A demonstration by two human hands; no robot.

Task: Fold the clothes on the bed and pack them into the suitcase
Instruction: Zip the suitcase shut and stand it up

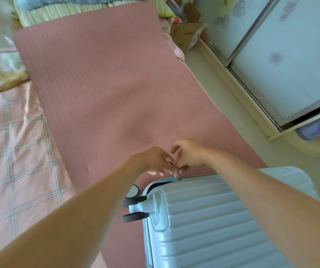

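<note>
Head view shows the pale blue suitcase point(213, 219) lying flat on a pink mat point(97, 93), its wheels point(135, 206) pointing toward a checked sheet point(10, 142). Both hands meet at its far edge: the right hand point(187, 156) pinches the zip pull point(177, 176) with curled fingers, and the left hand point(153, 161) curls its fingers just beside, though I cannot tell whether they grasp anything

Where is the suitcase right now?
In the head view the light-blue suitcase lies lower right on the pink mat, left hand and right hand at its zipper.
</note>
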